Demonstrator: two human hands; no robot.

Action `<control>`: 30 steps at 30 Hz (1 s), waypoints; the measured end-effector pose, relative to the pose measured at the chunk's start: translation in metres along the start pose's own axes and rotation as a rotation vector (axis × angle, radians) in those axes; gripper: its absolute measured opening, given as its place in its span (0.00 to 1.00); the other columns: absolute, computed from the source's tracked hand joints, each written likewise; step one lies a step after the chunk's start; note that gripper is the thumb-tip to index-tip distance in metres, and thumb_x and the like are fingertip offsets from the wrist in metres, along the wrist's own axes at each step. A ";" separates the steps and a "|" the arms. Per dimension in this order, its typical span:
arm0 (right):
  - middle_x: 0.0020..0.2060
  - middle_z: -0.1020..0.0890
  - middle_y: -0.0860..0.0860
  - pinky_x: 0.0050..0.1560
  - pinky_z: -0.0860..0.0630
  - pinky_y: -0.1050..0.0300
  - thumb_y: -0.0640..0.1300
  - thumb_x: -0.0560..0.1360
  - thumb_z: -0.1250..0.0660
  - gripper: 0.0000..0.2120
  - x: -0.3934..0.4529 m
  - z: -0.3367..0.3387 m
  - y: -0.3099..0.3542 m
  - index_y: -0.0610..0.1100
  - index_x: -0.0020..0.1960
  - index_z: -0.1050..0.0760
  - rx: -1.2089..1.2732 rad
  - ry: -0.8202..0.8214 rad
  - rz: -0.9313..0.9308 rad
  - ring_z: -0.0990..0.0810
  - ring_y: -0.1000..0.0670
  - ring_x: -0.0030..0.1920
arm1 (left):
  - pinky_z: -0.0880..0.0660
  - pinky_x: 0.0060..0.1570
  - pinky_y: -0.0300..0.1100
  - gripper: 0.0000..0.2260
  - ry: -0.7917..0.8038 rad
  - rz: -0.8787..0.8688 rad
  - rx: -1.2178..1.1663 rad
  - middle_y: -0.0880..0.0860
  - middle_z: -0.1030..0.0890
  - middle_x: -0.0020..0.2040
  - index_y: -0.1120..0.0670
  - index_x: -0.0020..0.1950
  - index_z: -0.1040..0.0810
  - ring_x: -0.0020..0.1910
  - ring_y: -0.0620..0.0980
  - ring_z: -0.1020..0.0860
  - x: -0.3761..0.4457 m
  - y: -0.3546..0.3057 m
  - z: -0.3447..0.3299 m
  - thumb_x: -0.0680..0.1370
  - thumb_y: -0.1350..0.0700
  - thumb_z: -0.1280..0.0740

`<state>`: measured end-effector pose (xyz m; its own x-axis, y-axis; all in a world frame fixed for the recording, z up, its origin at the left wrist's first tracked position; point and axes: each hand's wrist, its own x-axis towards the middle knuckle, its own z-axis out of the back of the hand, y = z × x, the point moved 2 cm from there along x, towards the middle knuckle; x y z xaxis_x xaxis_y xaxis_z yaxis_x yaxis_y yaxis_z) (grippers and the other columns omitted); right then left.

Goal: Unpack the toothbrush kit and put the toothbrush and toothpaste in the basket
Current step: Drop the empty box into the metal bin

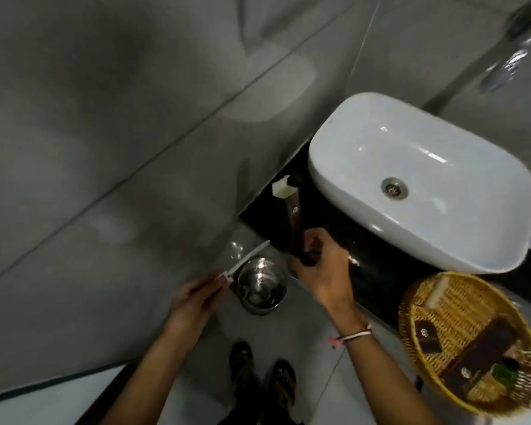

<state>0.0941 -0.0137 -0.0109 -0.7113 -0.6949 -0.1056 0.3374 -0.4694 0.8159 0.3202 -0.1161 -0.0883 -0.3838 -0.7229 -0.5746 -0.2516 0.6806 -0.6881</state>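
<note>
My left hand (193,299) pinches a thin white toothbrush (249,259) that points up and to the right, above a metal bin. My right hand (322,265) grips the lower end of a long dark brown kit box (293,219). The box's far end is torn open, with a pale flap (281,187) sticking out, and it lies over the black counter (380,271). A round woven basket (469,342) sits on the counter at the right, holding dark brown packets and a small white tube-like item (437,291). I cannot tell if that item is toothpaste.
A white vessel sink (426,179) with a metal drain sits on the counter behind the basket. A shiny steel bin (259,286) stands on the floor below my hands. A chrome tap (515,56) is at the top right. My sandalled feet (261,375) stand on grey tiles.
</note>
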 end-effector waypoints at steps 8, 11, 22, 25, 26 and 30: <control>0.55 0.16 0.54 0.52 0.15 0.48 0.51 0.77 0.30 0.17 -0.017 -0.162 -0.134 0.57 0.65 0.28 0.069 0.282 -0.067 0.15 0.53 0.54 | 0.16 0.48 0.40 0.11 -0.267 0.068 0.139 0.64 0.12 0.49 0.64 0.49 0.14 0.48 0.55 0.13 0.015 0.129 0.135 0.67 0.64 0.25; 0.52 0.15 0.53 0.48 0.15 0.54 0.56 0.80 0.34 0.16 -0.010 -0.199 -0.196 0.54 0.65 0.28 -0.005 0.253 -0.106 0.14 0.52 0.51 | 0.16 0.49 0.40 0.14 -0.318 0.072 0.173 0.63 0.12 0.48 0.61 0.45 0.12 0.48 0.55 0.13 0.037 0.168 0.164 0.62 0.58 0.22; 0.66 0.23 0.42 0.55 0.17 0.40 0.50 0.78 0.31 0.25 0.036 -0.280 -0.300 0.44 0.71 0.32 -0.333 0.310 -0.136 0.19 0.40 0.61 | 0.16 0.42 0.39 0.05 -0.335 0.136 0.384 0.65 0.12 0.45 0.63 0.44 0.13 0.43 0.56 0.13 0.111 0.226 0.201 0.70 0.68 0.24; 0.69 0.25 0.46 0.60 0.19 0.51 0.36 0.76 0.31 0.24 0.004 -0.275 -0.297 0.48 0.69 0.28 -0.254 0.663 -0.012 0.22 0.45 0.64 | 0.17 0.41 0.39 0.10 -0.284 0.116 0.469 0.65 0.13 0.43 0.63 0.46 0.14 0.42 0.58 0.15 0.109 0.218 0.194 0.66 0.64 0.22; 0.68 0.24 0.47 0.61 0.20 0.55 0.35 0.76 0.30 0.24 -0.007 -0.269 -0.292 0.48 0.69 0.27 -0.244 0.770 -0.010 0.22 0.47 0.64 | 0.17 0.40 0.38 0.12 -0.262 0.114 0.485 0.62 0.12 0.41 0.62 0.45 0.13 0.40 0.57 0.15 0.106 0.213 0.189 0.63 0.61 0.21; 0.59 0.17 0.43 0.61 0.21 0.55 0.40 0.81 0.37 0.12 -0.031 -0.237 -0.266 0.42 0.63 0.21 -0.340 0.758 0.069 0.19 0.46 0.61 | 0.18 0.39 0.37 0.10 -0.089 0.109 0.597 0.62 0.12 0.43 0.63 0.47 0.13 0.40 0.52 0.14 0.089 0.178 0.156 0.67 0.64 0.22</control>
<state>0.1726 0.0032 -0.3592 -0.1152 -0.8497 -0.5146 0.6192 -0.4665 0.6316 0.3796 -0.0780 -0.3312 -0.2969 -0.6775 -0.6730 0.3361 0.5855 -0.7377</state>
